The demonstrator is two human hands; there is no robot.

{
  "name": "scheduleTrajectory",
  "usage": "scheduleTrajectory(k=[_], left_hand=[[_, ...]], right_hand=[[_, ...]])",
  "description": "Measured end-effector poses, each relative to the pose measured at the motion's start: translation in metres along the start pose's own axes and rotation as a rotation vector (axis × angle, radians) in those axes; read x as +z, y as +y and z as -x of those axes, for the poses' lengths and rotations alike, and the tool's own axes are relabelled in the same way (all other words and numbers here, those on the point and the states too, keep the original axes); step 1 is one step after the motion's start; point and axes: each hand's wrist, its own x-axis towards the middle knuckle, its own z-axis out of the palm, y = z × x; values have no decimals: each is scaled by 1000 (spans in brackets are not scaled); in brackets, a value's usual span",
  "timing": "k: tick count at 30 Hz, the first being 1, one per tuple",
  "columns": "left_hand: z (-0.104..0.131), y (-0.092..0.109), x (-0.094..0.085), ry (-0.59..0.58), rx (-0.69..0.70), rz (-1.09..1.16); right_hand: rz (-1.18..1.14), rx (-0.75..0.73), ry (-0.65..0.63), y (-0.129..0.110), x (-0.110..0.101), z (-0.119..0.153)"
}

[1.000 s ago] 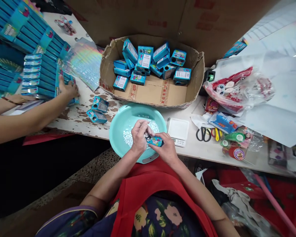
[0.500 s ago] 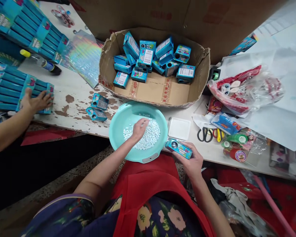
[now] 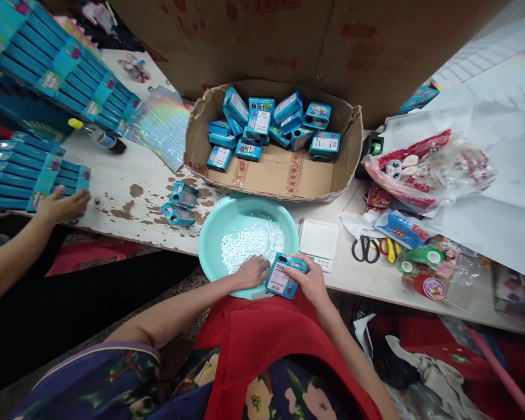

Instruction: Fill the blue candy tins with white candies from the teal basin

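Observation:
My right hand (image 3: 310, 281) grips a small blue candy box (image 3: 283, 277) over the near right rim of a turquoise basin (image 3: 207, 248). The printed panel of the box faces up. Inside the basin lie many small pale candies (image 3: 240, 248). Close beside the box, my left hand (image 3: 252, 272) is low in the basin with its fingers curled; what they hold, if anything, is hidden. A white scale (image 3: 318, 238) stands just right of the basin. Two more blue boxes (image 3: 184, 195) lie on the table to the left.
Behind the basin is a cut-down carton (image 3: 269, 182) with several blue boxes. Scissors (image 3: 366, 249), tape rolls (image 3: 431, 256) and a plastic bag (image 3: 433, 166) lie to the right. At left, a co-worker's hand (image 3: 63, 204) touches stacked blue packs (image 3: 13, 175), near a bottle (image 3: 98, 137).
My right hand has brought the box left over the basin's rim and tipped it, so its printed panel shows. My left hand has moved nearer to me within the basin. The view has shifted slightly.

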Motion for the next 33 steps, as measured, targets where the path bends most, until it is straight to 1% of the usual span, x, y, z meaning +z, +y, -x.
scheduleTrajectory(k=[3,6,9,12,14,16,19,20,22,24,25,26,29,31,33], left_hand=[[5,-4,-5,33,-88,100],[-3,-1,-8,128,-174,272],[-16,2,-15,232,-255,526],[-25,0,-30,296,-307,862],[-27,-1,-44,328,-304,1090],[-25,3,-62,374,-287,1276],[-16,21,-89,458,-249,1474],[-12,30,-96,495,-208,1555],[-6,48,-107,603,-59,1700],[-3,63,-113,747,104,1738],[-3,68,-114,814,151,1704],[-5,72,-114,876,170,1661],[-12,77,-113,1010,121,1567],[-15,78,-114,1058,84,1543],[-17,80,-116,1073,69,1533]], right_hand=[[-48,25,-3,0,0,-11],[-76,14,46,-3,-1,-24],[-86,8,76,-12,-4,-35],[-47,-13,78,-25,-7,-38],[48,-86,93,-32,-6,-36],[171,-200,116,-37,1,-32],[360,-396,160,-39,19,-30],[423,-458,169,-38,27,-30],[538,-561,153,-36,40,-32],[616,-622,101,-33,50,-34],[638,-634,78,-32,53,-35],[647,-636,71,-31,55,-36],[633,-623,97,-32,57,-36],[626,-627,111,-35,57,-34],[632,-635,111,-38,57,-34]])
